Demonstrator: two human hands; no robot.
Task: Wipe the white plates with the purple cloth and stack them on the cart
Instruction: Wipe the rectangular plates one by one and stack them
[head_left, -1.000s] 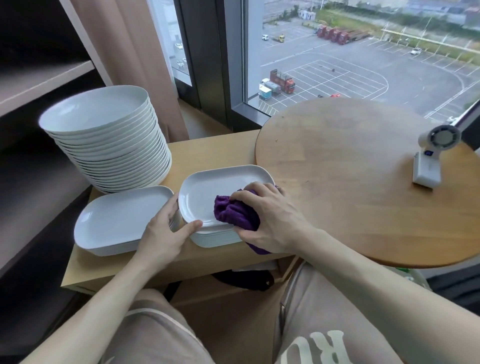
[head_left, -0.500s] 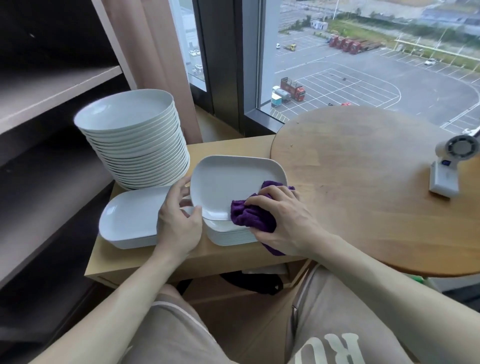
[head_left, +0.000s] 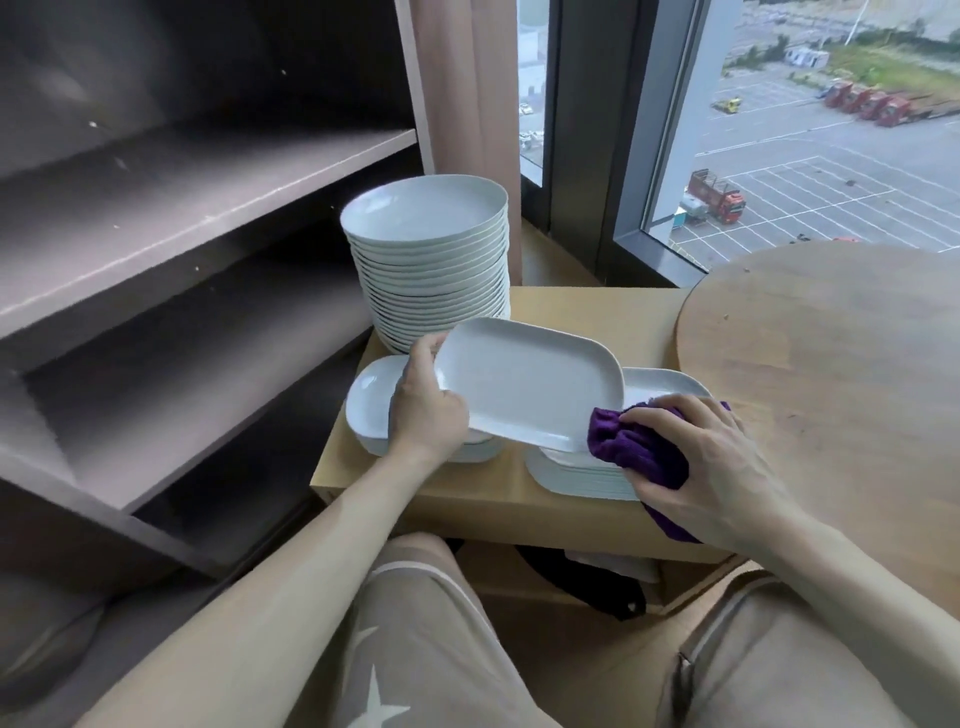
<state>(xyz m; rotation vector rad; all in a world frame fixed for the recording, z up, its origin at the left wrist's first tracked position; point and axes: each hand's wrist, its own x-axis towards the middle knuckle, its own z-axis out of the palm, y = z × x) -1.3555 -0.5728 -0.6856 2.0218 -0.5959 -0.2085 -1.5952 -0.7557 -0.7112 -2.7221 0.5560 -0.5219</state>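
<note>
My left hand (head_left: 426, 410) grips the left end of a white rectangular plate (head_left: 524, 382), holding it lifted between two low stacks. My right hand (head_left: 711, 467) grips the bunched purple cloth (head_left: 634, 449) against the plate's near right corner. Under the cloth sits the right stack of rectangular plates (head_left: 582, 473). The left stack of rectangular plates (head_left: 371, 410) lies partly behind my left hand. Both stacks rest on the light wooden cart top (head_left: 498, 499).
A tall stack of round white plates (head_left: 431, 260) stands at the cart's back left. Dark shelves (head_left: 197, 197) fill the left side. A round wooden table (head_left: 831, 353) overlaps the cart on the right. Windows lie behind; my knees are below the cart.
My left hand has lifted the top plate off the right stack and carried it leftward. My right hand and the cloth stayed at its near right corner. The view turned left.
</note>
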